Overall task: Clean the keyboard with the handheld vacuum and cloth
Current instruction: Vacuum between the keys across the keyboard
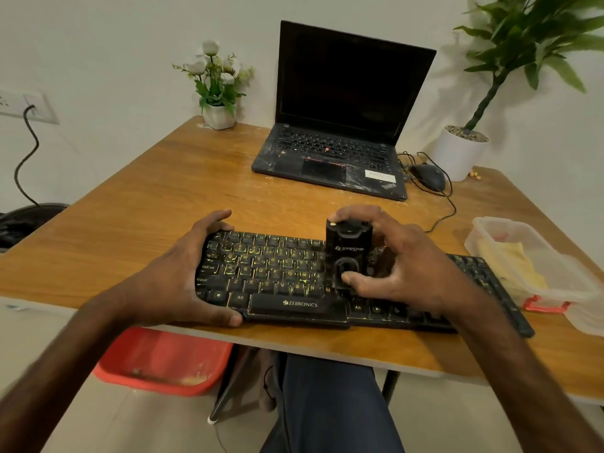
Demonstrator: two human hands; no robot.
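Note:
A black keyboard [281, 273] with yellow-lit letters lies along the near edge of the wooden table [183, 191]. My left hand [176, 276] clamps its left end, thumb on the front edge and fingers over the back edge. My right hand [392, 266] holds a small black handheld vacuum [348, 253] upright on the keys near the keyboard's middle, thumb pressed on its lower front. A yellow cloth [510, 263] lies inside a clear plastic box [555, 279] at the right.
An open black laptop [340, 132] stands at the back with a wired mouse [428, 176] beside it. A small flower pot [217, 116] and a white planter [457, 152] sit at the back corners. A red tub [163, 361] rests under the table.

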